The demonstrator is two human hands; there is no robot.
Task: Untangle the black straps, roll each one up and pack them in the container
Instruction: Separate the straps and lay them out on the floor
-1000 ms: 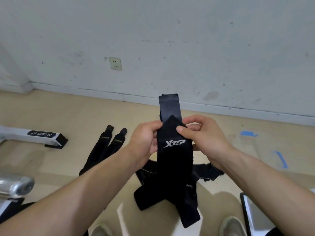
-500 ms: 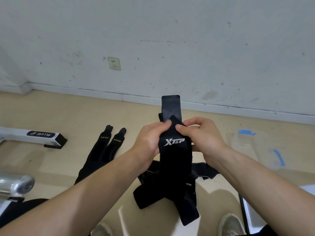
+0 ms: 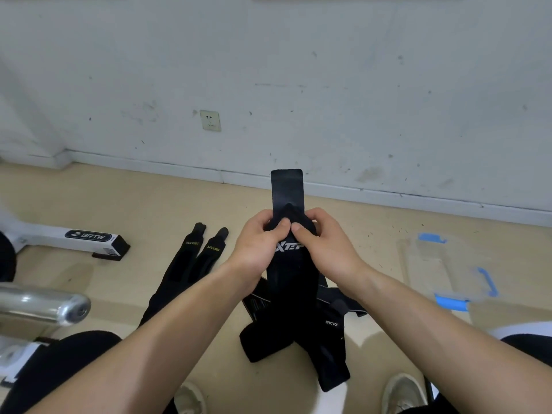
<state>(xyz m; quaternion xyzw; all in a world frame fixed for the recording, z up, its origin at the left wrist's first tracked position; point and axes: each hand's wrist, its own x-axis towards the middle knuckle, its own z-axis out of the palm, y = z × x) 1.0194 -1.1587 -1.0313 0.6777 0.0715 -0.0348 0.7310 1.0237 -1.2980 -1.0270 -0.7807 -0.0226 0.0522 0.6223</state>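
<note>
Presently both hands are gripping one strap [image 3: 291, 282], held up above the floor [image 3: 119, 204]. The left hand [image 3: 256, 249] and right hand [image 3: 327, 249] are pinching its folded top with thumbs touching. A flat tab is standing above the fingers and the long tail is hanging down.

Risk one: the tail is reaching the tangled pile [image 3: 331, 318] below, so rolling could be dragging other straps along. Whether it is snagged cannot be told.

Risk two: the first fold is looking narrow and loose, so the roll could be skewing or springing open if a thumb lifts.

A pair [image 3: 191, 264] is lying apart at left. The clear container [image 3: 445, 264] is sitting on the floor at right, too blurred to judge its contents.
</note>
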